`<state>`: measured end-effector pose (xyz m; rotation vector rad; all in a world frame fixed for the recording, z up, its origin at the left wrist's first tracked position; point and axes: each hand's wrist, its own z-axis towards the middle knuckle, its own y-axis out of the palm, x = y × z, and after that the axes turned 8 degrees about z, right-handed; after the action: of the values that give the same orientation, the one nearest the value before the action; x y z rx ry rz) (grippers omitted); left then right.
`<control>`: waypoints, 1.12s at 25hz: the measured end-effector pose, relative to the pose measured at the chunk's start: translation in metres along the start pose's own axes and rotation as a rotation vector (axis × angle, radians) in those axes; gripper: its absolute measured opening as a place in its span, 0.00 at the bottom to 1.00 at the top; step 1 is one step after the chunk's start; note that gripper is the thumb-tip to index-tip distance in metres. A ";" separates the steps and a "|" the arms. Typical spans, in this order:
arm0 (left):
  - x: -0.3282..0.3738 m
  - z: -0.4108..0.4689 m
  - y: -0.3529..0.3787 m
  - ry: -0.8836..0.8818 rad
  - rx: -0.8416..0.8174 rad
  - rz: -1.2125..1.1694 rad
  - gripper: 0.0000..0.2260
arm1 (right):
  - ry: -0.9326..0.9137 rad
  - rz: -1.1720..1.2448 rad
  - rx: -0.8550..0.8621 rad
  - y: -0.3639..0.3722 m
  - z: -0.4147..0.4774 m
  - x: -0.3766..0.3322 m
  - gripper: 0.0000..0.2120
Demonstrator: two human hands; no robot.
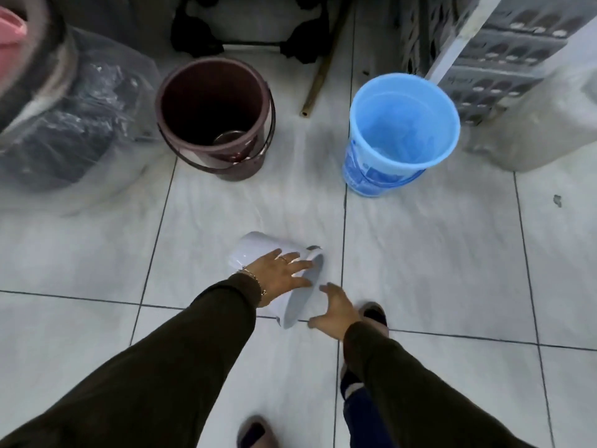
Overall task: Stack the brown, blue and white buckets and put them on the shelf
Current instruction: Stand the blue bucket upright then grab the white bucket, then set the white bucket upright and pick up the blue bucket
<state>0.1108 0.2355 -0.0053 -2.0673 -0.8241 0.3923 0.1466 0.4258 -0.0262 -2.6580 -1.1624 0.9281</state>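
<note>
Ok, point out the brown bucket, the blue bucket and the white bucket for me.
brown bucket point(258, 101): head view, right inner wall.
blue bucket point(361, 169): head view, printed outer wall.
white bucket point(258, 245): head view, its side, lying tipped on the floor.

A white bucket point(258, 253) is seen tilted on the tiled floor point(420, 253), its mouth turned to the right. The left hand point(284, 270) is laid flat on its side, and the right hand point(336, 308) is held spread at its rim. A brown bucket point(213, 118) and a blue bucket point(400, 134) are placed upright behind, well apart.
</note>
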 end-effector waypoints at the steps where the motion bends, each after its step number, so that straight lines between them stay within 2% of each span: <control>1: 0.008 0.005 0.009 0.032 -0.034 0.099 0.28 | 0.043 0.035 -0.065 0.032 0.004 0.007 0.43; 3: 0.015 0.015 0.018 0.045 -0.060 0.241 0.25 | 0.065 0.169 -0.087 0.086 0.010 0.012 0.38; 5: 0.007 0.021 0.015 -0.011 -0.033 0.263 0.20 | 0.013 0.333 0.058 0.115 0.021 0.008 0.23; 6: 0.001 0.020 0.011 -0.062 -0.002 0.243 0.17 | -0.060 0.376 0.149 0.119 0.024 0.004 0.15; 8: -0.018 0.010 0.002 -0.173 0.075 0.160 0.16 | -0.242 0.334 0.243 0.106 0.022 -0.010 0.10; 11: -0.042 -0.017 -0.001 -0.326 0.145 -0.021 0.15 | -0.555 -0.138 0.327 0.060 0.024 -0.025 0.12; 12: -0.044 -0.023 0.006 -0.360 0.150 -0.082 0.14 | -0.611 -0.311 0.307 0.044 0.026 -0.027 0.12; 14: -0.038 -0.029 0.024 -0.398 0.144 -0.220 0.14 | -0.636 -0.655 0.223 0.021 0.031 -0.028 0.11; 16: -0.017 -0.026 0.046 -0.375 0.076 -0.348 0.19 | -0.590 -0.978 0.127 0.011 0.031 -0.027 0.11; 19: 0.014 -0.021 0.068 -0.350 -0.101 -0.462 0.32 | -0.475 -1.138 0.046 0.008 0.034 -0.018 0.13; 21: 0.022 -0.022 0.068 -0.379 -0.167 -0.504 0.37 | -0.462 -1.118 0.030 0.006 0.034 -0.013 0.14; 23: 0.021 -0.023 0.054 -0.405 -0.163 -0.429 0.36 | -0.529 -0.990 0.050 -0.003 0.033 -0.007 0.14; 25: 0.009 -0.024 0.034 -0.450 -0.084 -0.344 0.32 | -0.554 -0.747 0.089 -0.021 0.027 -0.008 0.21; 28: -0.014 -0.021 -0.006 -0.515 0.036 -0.425 0.27 | -0.436 -0.370 0.201 -0.060 0.011 -0.022 0.24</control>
<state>0.1097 0.2159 0.0117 -1.7099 -1.5130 0.7046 0.0906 0.4513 -0.0051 -2.0401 -1.4817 1.4925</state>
